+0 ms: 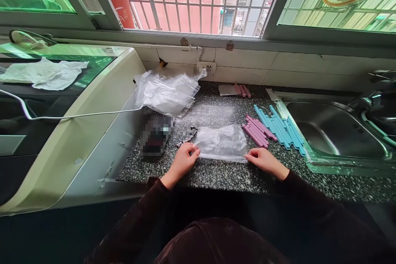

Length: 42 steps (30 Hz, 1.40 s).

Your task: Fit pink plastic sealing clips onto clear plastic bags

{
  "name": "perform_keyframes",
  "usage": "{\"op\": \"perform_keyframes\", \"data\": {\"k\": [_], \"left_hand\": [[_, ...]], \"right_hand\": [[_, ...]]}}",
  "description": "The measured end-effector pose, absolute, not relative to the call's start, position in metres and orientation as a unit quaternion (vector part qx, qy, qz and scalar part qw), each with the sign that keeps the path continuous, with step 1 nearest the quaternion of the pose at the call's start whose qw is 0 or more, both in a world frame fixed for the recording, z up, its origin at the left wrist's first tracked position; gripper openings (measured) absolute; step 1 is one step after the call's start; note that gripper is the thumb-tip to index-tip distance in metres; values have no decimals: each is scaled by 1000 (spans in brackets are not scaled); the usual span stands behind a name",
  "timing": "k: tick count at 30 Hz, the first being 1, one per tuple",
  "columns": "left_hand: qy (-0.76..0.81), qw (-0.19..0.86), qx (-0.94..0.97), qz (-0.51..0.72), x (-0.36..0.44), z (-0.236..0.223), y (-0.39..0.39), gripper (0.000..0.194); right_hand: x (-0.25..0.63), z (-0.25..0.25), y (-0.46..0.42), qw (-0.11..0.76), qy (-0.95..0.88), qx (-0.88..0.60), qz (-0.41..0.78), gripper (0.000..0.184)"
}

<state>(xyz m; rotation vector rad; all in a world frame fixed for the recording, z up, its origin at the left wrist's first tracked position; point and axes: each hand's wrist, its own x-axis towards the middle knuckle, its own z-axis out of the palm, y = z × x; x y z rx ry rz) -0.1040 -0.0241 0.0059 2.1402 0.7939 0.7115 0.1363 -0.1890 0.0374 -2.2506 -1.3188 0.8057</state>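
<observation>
- The person's dark top (pixel 222 243) fills the bottom edge, its sleeves reaching toward the desk (pixel 198 177).
- The left hand (pixel 182 161) has its fingers pinched on the near left corner of a clear plastic bag (pixel 221 143).
- The right hand (pixel 264 161) grasps the same bag's near right corner between fingers and thumb.
- The bag lies flat on the speckled desk between the hands.
- Left of it sit a small dark cord (pixel 193 133) and a dark object (pixel 156 136), blurred out.
- Just right of the bag are purple sticks (pixel 258 133), then blue sticks (pixel 280 128) beside the sink (pixel 328 119).
- Farther back lies a heap of clear bags (pixel 168 93); pink sticks (pixel 243 90) lie near the tiled wall (pixel 244 60).
- Beyond is a barred window (pixel 192 0).
</observation>
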Motion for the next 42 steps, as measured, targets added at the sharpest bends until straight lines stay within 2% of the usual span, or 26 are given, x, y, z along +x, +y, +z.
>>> {"op": "perform_keyframes", "data": {"k": [3,6,8,12,14,21,24,28,33,39,42], "left_hand": [[350,331,824,298,-108,4,-26,16],[352,240,825,372,-112,6,-31,24],[290,177,858,386,-112,9,-35,27],[155,119,931,310,-101,14,-42,22],[121,102,950,270,-93,13,-45,23],[76,102,972,199,-92,-1,-45,28],[82,100,968,214,-93,1,-46,31],[66,85,969,223,-80,8,-55,30],[67,74,977,189,-70,5,-69,27],[62,83,976,193,-74,-2,-70,29],[72,46,975,205,-70,-3,-66,21]], "right_hand": [[135,39,-192,191,-470,-818,272,31],[134,44,-197,161,-479,-822,263,29],[132,48,-202,139,-489,-832,224,30],[125,50,-203,172,-529,-829,50,25],[120,45,-199,191,-582,-790,5,22],[117,23,-199,107,-643,-757,47,16],[126,37,-191,116,-633,-763,59,16],[133,62,-144,147,-643,-752,9,19],[125,63,-77,29,-687,-725,18,16],[141,50,-63,-9,-636,-771,1,23],[151,52,-72,-15,-610,-793,2,27]]}}
